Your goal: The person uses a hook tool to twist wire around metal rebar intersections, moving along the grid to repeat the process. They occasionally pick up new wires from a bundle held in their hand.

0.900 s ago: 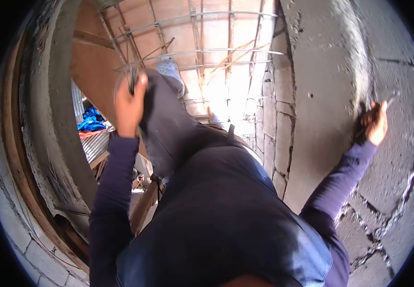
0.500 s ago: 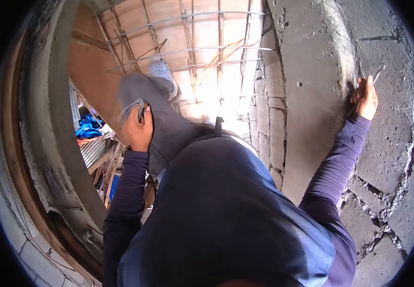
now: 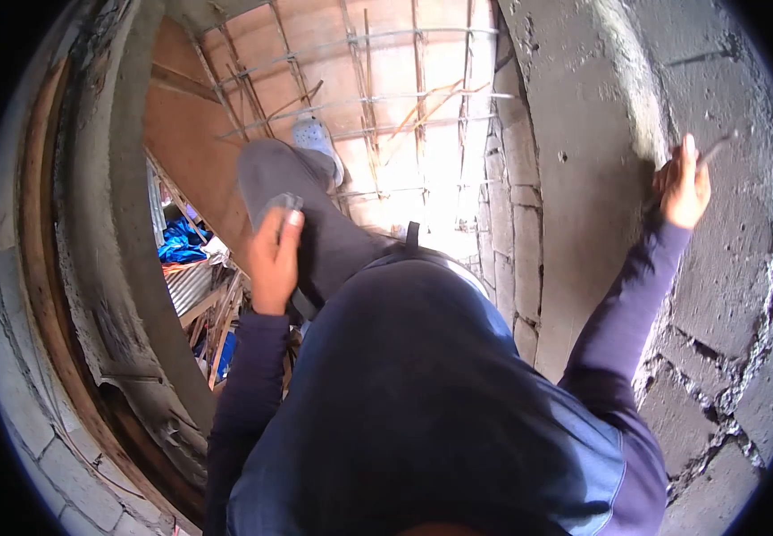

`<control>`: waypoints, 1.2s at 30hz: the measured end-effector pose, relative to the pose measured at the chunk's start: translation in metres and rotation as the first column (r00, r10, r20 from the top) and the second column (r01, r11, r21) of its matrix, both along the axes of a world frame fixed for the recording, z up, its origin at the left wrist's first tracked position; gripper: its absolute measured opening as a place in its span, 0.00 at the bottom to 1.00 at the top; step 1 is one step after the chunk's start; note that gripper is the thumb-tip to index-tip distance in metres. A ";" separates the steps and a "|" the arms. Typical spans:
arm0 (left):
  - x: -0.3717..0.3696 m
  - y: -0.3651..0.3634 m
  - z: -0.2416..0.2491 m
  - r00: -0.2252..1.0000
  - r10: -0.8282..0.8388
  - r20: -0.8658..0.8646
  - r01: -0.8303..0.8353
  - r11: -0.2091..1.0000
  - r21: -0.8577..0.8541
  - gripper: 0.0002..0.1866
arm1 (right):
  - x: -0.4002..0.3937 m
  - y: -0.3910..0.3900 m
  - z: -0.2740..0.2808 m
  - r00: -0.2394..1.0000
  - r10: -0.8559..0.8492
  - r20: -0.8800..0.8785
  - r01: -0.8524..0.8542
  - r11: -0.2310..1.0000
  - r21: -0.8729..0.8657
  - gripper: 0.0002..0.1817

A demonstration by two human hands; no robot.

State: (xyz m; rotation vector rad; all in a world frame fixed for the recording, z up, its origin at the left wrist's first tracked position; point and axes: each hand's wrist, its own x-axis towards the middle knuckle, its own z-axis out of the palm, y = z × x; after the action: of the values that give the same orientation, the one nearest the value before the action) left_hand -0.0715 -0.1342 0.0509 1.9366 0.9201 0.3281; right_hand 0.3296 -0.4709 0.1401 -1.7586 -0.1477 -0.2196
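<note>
At the person's right side rises a grey cement-plastered wall (image 3: 587, 232); ahead, a grid of steel bars (image 3: 420, 96) stands before brown boards. The bent trouser leg (image 3: 328, 237) reaches forward, with a light blue clog (image 3: 317, 141) beyond the knee. The left hand (image 3: 276, 263), above this leg, grasps a small bundle of thin grey wire (image 3: 288, 202), which lies at its fingertips; blur hides its long axis. The right hand (image 3: 686, 192), close by the wall, is closed around a thin metal tool (image 3: 718, 147), whose long axis goes from the fingers forward and outward. The hands are well apart, so the left is much nearer to the wire. Compared with the earlier frame, the wire ends no more show as a fan, and the tool leans more to the outside.
</note>
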 end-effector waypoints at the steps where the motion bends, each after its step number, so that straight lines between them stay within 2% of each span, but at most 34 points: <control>1: 0.006 -0.009 0.018 0.999 -0.042 0.008 0.043 0.993 -0.106 0.15 | -0.018 0.003 0.006 0.982 0.180 -0.062 -0.177 0.983 0.052 0.16; 2: 0.010 -0.016 0.021 0.993 -0.100 0.065 0.106 0.990 -0.096 0.15 | -0.038 0.009 0.007 0.928 0.351 -0.126 -0.338 0.934 0.112 0.15; 3: 0.014 -0.023 0.031 0.988 -0.142 0.063 0.151 0.972 -0.180 0.15 | -0.059 0.029 -0.001 0.873 0.483 0.066 -0.469 0.869 -0.157 0.13; 5: 0.028 -0.036 0.046 0.962 -0.249 0.112 0.272 0.915 -0.297 0.16 | -0.107 0.077 0.001 0.700 0.712 -0.046 -0.667 0.630 -0.397 0.11; 6: 0.035 -0.042 0.048 0.937 -0.311 0.157 0.346 0.879 -0.327 0.17 | -0.133 0.096 -0.008 0.613 0.730 -0.301 -0.781 0.618 -0.090 0.11; 7: 0.042 -0.048 0.050 0.918 -0.336 0.209 0.388 0.866 -0.314 0.18 | -0.146 0.111 -0.025 0.496 0.863 -0.093 -0.812 0.424 -0.400 0.13; 8: 0.046 -0.051 0.042 0.873 -0.403 0.275 0.460 0.868 -0.189 0.18 | -0.167 0.126 -0.025 0.454 0.883 -0.118 -0.878 0.420 -0.231 0.13; 10: 0.053 -0.048 0.051 0.846 -0.429 0.315 0.511 0.820 -0.256 0.16 | -0.188 0.140 -0.033 0.316 0.882 -0.350 -0.893 0.401 0.204 0.12; 11: 0.055 -0.045 0.055 0.847 -0.428 0.315 0.510 0.822 -0.254 0.16 | -0.192 0.145 -0.034 0.314 0.884 -0.348 -0.894 0.398 0.205 0.12; 13: 0.059 -0.042 0.059 0.876 -0.368 0.310 0.470 0.793 -0.387 0.20 | -0.196 0.150 -0.033 0.335 0.860 -0.385 -0.837 0.459 0.297 0.09; 14: 0.058 -0.043 0.057 0.874 -0.373 0.311 0.475 0.791 -0.386 0.20 | -0.197 0.149 -0.031 0.340 0.858 -0.385 -0.835 0.464 0.297 0.09; 16: 0.056 -0.047 0.054 0.900 -0.310 0.308 0.424 0.786 -0.449 0.20 | -0.198 0.148 -0.027 0.438 0.809 -0.391 -0.779 0.559 0.285 0.05; 17: 0.056 -0.046 0.054 0.897 -0.314 0.310 0.429 0.783 -0.451 0.20 | -0.194 0.147 -0.029 0.443 0.806 -0.393 -0.776 0.564 0.283 0.05; 19: 0.052 -0.045 0.053 0.890 -0.365 0.273 0.452 0.777 -0.438 0.20 | -0.185 0.142 -0.035 0.360 0.868 -0.343 -0.920 0.390 0.021 0.06; 20: 0.052 -0.044 0.051 0.891 -0.362 0.273 0.450 0.776 -0.442 0.20 | -0.183 0.142 -0.033 0.358 0.867 -0.347 -0.921 0.389 0.021 0.06; 22: 0.050 -0.043 0.048 0.888 -0.366 0.278 0.457 0.769 -0.447 0.20 | -0.181 0.143 -0.026 0.346 0.881 -0.324 -0.938 0.328 -0.110 0.08; 26: 0.051 -0.040 0.043 0.900 -0.322 0.295 0.423 0.807 -0.412 0.19 | -0.182 0.136 -0.032 0.342 0.889 -0.305 -0.940 0.325 -0.106 0.08; 28: 0.053 -0.038 0.038 0.917 -0.257 0.305 0.374 0.817 -0.439 0.19 | -0.181 0.133 -0.032 0.334 0.893 -0.303 -0.931 0.363 0.041 0.05; 31: 0.053 -0.043 0.037 0.912 -0.254 0.322 0.382 0.811 -0.443 0.20 | -0.181 0.134 -0.023 0.401 0.837 -0.373 -0.903 0.430 -0.004 0.05; 35: 0.056 -0.044 0.047 0.944 -0.228 0.237 0.323 0.785 -0.528 0.19 | -0.176 0.133 -0.018 0.330 0.856 -0.398 -0.938 0.346 -0.032 0.06; 36: 0.056 -0.044 0.042 0.949 -0.159 0.272 0.293 0.763 -0.576 0.18 | -0.177 0.133 -0.021 0.335 0.885 -0.323 -0.936 0.352 -0.005 0.06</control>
State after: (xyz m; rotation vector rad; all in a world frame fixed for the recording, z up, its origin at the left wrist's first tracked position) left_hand -0.0150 -0.1780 0.0928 1.3525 0.5449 0.0644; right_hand 0.1524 -0.3376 0.1190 -1.5956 -0.9874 0.9287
